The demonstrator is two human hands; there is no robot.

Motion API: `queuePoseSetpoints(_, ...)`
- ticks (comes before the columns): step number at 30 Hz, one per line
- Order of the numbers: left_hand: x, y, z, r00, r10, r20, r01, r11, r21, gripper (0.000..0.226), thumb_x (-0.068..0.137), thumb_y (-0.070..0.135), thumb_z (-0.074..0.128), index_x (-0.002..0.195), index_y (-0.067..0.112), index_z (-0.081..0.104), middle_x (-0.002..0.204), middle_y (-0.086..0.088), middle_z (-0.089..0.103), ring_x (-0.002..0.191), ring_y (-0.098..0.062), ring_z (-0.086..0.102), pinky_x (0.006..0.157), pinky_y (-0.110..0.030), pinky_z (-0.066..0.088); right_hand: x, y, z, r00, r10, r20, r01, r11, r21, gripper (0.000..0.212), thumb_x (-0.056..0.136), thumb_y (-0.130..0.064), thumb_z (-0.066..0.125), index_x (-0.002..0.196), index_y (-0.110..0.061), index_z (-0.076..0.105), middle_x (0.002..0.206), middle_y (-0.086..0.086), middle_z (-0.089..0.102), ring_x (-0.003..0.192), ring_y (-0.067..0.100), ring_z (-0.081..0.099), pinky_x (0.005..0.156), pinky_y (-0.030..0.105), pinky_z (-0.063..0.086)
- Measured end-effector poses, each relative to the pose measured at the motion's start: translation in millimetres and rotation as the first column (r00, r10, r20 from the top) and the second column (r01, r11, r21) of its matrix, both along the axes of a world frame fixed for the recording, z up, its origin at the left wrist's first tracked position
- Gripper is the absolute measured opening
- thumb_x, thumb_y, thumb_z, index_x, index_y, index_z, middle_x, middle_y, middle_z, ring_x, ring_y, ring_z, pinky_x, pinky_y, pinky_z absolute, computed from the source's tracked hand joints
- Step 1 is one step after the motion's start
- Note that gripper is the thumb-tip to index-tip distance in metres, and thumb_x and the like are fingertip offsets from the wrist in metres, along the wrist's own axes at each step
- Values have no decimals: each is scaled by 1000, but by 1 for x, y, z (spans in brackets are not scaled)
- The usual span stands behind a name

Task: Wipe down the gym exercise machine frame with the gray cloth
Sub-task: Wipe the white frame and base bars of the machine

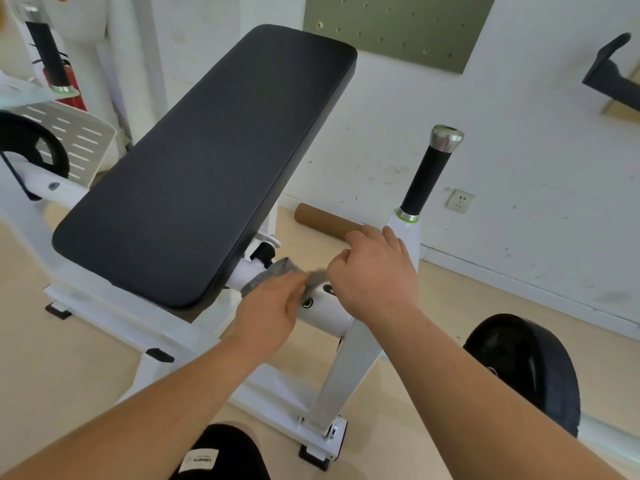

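Note:
The gray cloth [268, 275] lies draped over the white round tube of the machine frame [329, 315], just right of the black pad [214, 161]. My left hand [273, 313] lies on the cloth's near edge, fingers laid over it against the tube. My right hand [374, 271] is on the tube beside it, fingers curled, apparently pinching the cloth's right end; the contact is blurred. Part of the cloth is hidden under both hands.
A black-gripped handle [427, 178] rises from the frame to the right. A black weight plate [530, 368] stands on the floor at right, a cardboard tube [325, 220] lies by the wall, and another handle and red extinguisher [65, 88] stand at far left.

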State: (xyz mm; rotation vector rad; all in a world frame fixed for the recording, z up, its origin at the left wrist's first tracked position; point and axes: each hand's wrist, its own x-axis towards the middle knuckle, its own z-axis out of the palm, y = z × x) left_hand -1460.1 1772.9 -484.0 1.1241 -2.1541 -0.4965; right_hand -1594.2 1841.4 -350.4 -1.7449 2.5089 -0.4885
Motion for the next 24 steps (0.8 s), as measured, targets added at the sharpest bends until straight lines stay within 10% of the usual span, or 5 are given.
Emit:
queuePoseSetpoints(5,-49,85,18,767,167,-619,317,741,592,30,109,38,38,100,37,67,71,8,65,67,-15,61,68,-34,50,-5,-6,-1,993,-69,96,81,988,-132,13,89,-17,39,84,-16,50,101,-1,53,102,26,49,86,38,43)
queuePoseSetpoints(9,-57,108,16,729,332,-598,310,619,722,35,110,45,28,91,34,56,77,3,52,72,-14,50,70,-29,41,-11,-1,10,948,-55,315,119,975,-188,18,91,-17,41,84,-18,57,110,-4,54,95,26,56,67,31,36)
queuePoseSetpoints(13,-49,127,12,746,321,-584,269,657,705,30,111,39,30,102,30,57,93,-2,62,77,-8,61,68,-22,53,-18,43,-14,993,-41,-107,24,987,-160,47,100,-40,34,125,-16,65,153,1,49,146,27,38,117,41,33)
queuePoseSetpoints(19,-49,111,43,564,136,-814,507,721,471,36,111,47,29,127,49,60,117,11,73,109,-8,68,83,-24,57,-16,60,-43,989,-36,-140,-17,934,-358,67,103,-37,16,142,-6,60,151,13,54,148,29,41,125,48,27)
queuePoseSetpoints(24,-54,150,-14,738,404,-540,158,675,721,29,111,33,32,124,41,57,117,11,65,108,-6,60,91,-29,49,-20,57,-49,993,10,-119,-64,887,-458,60,105,-29,21,135,2,63,144,21,59,142,36,47,118,52,37)
